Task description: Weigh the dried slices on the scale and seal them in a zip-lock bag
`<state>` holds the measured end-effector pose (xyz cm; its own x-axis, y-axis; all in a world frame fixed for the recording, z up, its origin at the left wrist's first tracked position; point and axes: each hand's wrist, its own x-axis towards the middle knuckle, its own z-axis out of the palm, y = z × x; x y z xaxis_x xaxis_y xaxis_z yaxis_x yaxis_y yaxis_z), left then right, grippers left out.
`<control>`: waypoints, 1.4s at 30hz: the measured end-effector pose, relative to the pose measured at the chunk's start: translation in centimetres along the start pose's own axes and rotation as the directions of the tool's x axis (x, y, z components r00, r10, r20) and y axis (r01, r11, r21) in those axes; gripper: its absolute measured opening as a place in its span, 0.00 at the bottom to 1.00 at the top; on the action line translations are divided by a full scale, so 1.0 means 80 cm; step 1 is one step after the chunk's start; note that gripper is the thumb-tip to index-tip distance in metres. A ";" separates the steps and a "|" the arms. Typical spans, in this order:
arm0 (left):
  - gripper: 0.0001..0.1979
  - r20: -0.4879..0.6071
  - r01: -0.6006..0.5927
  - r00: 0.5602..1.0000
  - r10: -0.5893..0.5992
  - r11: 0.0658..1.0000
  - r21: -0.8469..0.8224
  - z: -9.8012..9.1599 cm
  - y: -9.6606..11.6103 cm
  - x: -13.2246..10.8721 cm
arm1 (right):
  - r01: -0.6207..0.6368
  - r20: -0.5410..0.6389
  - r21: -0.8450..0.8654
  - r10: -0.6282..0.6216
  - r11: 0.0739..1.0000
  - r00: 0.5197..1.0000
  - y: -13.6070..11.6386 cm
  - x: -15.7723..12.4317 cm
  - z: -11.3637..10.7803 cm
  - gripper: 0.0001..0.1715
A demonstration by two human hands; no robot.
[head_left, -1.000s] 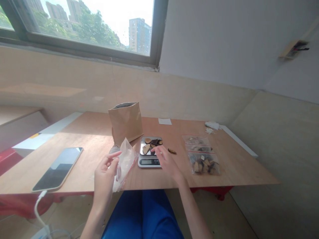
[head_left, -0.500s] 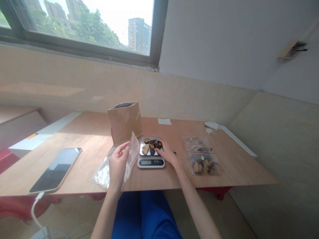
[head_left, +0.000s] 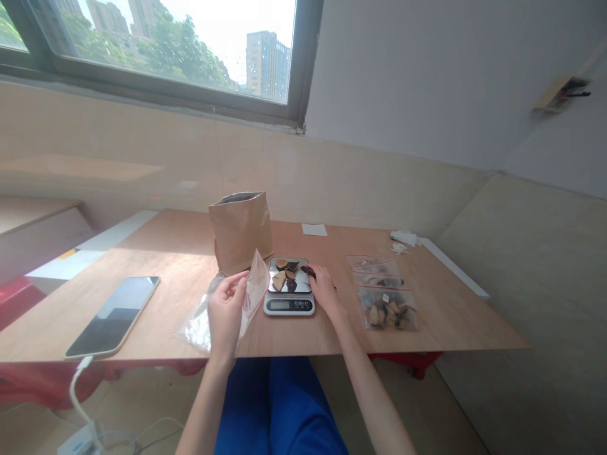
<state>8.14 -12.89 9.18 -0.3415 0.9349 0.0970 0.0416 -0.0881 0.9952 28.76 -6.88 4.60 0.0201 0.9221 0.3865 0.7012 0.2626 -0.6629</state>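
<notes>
The dried slices [head_left: 279, 280] look light, stiff and probably brittle, so I'd pinch them gently by their edges; the clear bag [head_left: 257, 284] should be limp and slippery, best held near its mouth. My right hand [head_left: 324, 289] has its fingertips closed on a dark piece [head_left: 308, 271] at the right edge of the scale [head_left: 289, 306], while my left hand [head_left: 227, 308] pinches the clear bag just left of it. The dried slices lie scattered on the shiny plate [head_left: 301, 284], some pale tan, others nearly black.
</notes>
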 end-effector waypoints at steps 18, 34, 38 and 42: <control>0.14 0.003 -0.039 0.999 0.040 0.996 -0.082 0.037 -0.020 0.002 | -0.212 0.315 0.482 0.058 0.850 0.947 -0.135 0.006 -0.025 0.10; 0.15 -0.021 -0.007 1.000 0.004 0.991 -0.131 0.035 -0.027 0.004 | 0.000 0.276 0.425 -0.130 0.905 0.952 -0.133 -0.004 -0.036 0.15; 0.15 -0.083 0.004 0.996 -0.016 0.990 -0.139 0.034 -0.020 0.002 | 0.024 0.068 0.328 -0.048 0.945 0.997 -0.099 -0.005 -0.026 0.15; 0.15 -0.123 0.109 0.979 -0.164 0.924 -0.367 0.035 -0.016 0.001 | -0.143 -0.050 0.025 0.144 0.989 0.988 -0.069 -0.014 0.014 0.15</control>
<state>10.67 -11.75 7.93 -0.4566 0.8871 -0.0676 -0.3433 -0.1056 0.9333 24.07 -9.08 7.14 0.1561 0.9350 0.3184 0.6727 0.1354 -0.7274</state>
